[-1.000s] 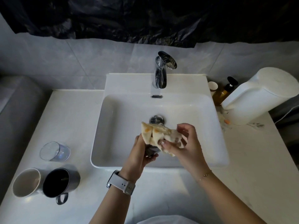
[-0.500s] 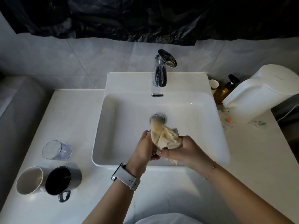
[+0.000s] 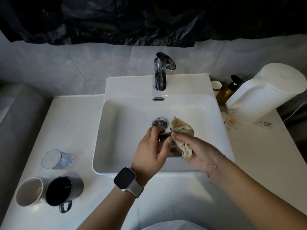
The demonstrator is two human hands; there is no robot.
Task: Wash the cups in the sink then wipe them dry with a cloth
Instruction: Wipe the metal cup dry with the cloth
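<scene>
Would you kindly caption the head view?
Left hand holds a metal cup over the sink; right hand wipes it with a cloth.

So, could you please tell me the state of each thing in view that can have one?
Left hand: grips the metal cup over the sink.
Right hand: holds the cloth, bunched against the cup.
Tap: no water running.
Glass: lying on its side.
White cup: on its side.
Dark mug: on its side.

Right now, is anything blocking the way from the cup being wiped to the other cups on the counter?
Nothing visible does. The left hand holds the metal cup over the sink; bare counter lies toward the glass.
</scene>
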